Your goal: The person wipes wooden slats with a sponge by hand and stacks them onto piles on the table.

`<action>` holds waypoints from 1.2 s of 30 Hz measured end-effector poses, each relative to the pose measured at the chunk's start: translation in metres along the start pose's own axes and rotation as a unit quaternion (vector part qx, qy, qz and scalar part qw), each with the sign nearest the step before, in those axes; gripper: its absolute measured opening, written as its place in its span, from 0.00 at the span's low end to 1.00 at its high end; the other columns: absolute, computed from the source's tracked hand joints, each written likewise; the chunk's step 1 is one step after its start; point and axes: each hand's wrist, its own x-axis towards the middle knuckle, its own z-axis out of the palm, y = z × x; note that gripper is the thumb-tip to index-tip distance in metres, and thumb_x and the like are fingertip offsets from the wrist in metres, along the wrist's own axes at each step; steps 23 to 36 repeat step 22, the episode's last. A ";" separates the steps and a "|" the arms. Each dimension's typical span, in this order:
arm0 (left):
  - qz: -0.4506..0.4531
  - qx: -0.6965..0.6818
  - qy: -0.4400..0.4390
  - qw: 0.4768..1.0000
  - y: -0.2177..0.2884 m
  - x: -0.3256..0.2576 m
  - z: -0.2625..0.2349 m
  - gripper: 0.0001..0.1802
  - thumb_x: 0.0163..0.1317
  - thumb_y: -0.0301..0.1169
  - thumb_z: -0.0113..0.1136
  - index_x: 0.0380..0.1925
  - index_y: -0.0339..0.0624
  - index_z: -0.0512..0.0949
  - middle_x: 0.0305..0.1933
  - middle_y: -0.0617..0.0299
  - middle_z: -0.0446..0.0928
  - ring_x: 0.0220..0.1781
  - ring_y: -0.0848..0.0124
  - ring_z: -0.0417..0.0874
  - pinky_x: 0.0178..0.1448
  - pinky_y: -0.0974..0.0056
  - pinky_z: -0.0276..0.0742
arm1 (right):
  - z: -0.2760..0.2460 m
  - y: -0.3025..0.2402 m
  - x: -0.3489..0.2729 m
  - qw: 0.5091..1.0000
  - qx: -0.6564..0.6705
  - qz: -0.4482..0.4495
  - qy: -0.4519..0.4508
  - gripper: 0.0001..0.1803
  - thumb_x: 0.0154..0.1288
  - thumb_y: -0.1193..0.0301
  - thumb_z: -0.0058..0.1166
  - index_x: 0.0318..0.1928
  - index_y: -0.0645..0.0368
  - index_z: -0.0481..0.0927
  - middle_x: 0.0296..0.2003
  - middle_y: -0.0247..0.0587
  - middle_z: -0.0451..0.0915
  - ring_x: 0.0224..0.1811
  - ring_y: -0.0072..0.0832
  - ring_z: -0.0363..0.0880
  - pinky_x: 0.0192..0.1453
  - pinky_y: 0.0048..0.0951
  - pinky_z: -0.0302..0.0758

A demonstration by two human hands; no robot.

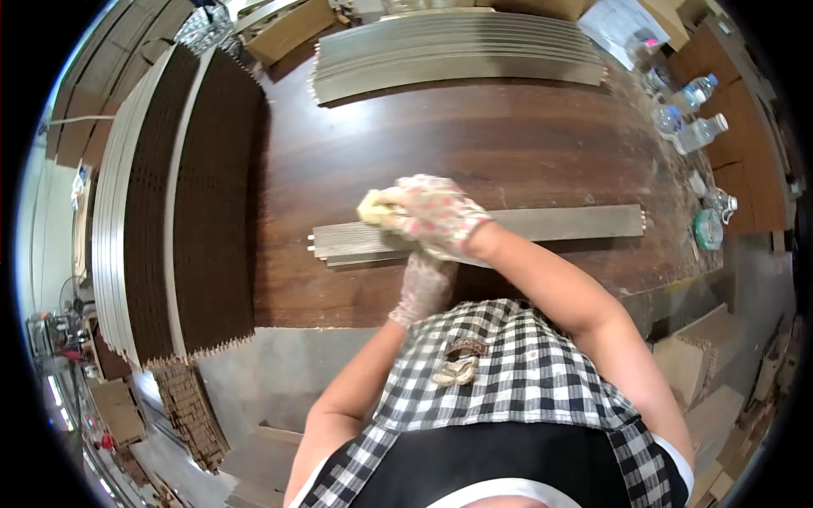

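Note:
A narrow grey wood-grain board (584, 222) lies across the brown table in front of me, with small pale pegs at its ends. A second strip appears to sit beneath its left part. My right hand (440, 212), in a white glove with pink spots, is closed round a crumpled pale-yellow cloth or sponge (373, 208). It presses this near the board's left end. My left hand (427, 284), in a similar glove, is at the board's near edge below the right hand. Its fingers are hidden there, so its grip does not show.
Similar grey boards (457, 63) are stacked along the table's far side. Tall stacks of dark-faced panels (216, 203) stand at the left. Clear plastic bottles (701, 134) and a green tape roll (708, 229) line the right edge. Cardboard boxes (292, 32) sit beyond.

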 end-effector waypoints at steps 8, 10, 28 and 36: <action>-0.216 -0.194 -0.084 0.953 -0.019 -0.009 0.032 0.24 0.64 0.33 0.56 0.60 0.43 0.72 0.60 0.50 0.73 0.63 0.49 0.71 0.67 0.50 0.68 | 0.091 -0.024 0.085 0.990 -0.079 -0.101 -0.052 0.08 0.57 0.62 0.55 0.28 0.51 0.81 0.23 0.40 0.80 0.29 0.40 0.82 0.35 0.39 0.78; -0.044 0.034 0.015 0.998 -0.029 -0.015 0.011 0.22 0.59 0.32 0.59 0.56 0.46 0.77 0.57 0.54 0.76 0.61 0.52 0.74 0.66 0.49 0.70 | 0.084 -0.003 0.069 0.993 -0.058 -0.044 -0.092 0.11 0.58 0.61 0.57 0.33 0.53 0.85 0.28 0.44 0.84 0.32 0.37 0.85 0.41 0.39 0.81; 0.042 0.045 0.116 0.991 0.003 0.023 -0.023 0.10 0.56 0.26 0.60 0.40 0.47 0.81 0.54 0.63 0.79 0.59 0.58 0.77 0.65 0.49 0.70 | -0.165 0.204 -0.268 0.878 -0.158 0.424 0.155 0.25 0.69 0.44 0.51 0.47 0.50 0.86 0.44 0.42 0.86 0.49 0.33 0.85 0.58 0.38 0.79; 0.042 0.045 0.116 0.991 0.003 0.023 -0.023 0.10 0.56 0.26 0.60 0.40 0.47 0.81 0.54 0.63 0.79 0.59 0.58 0.77 0.65 0.49 0.70 | -0.165 0.204 -0.268 0.878 -0.158 0.424 0.155 0.25 0.69 0.44 0.51 0.47 0.50 0.86 0.44 0.42 0.86 0.49 0.33 0.85 0.58 0.38 0.79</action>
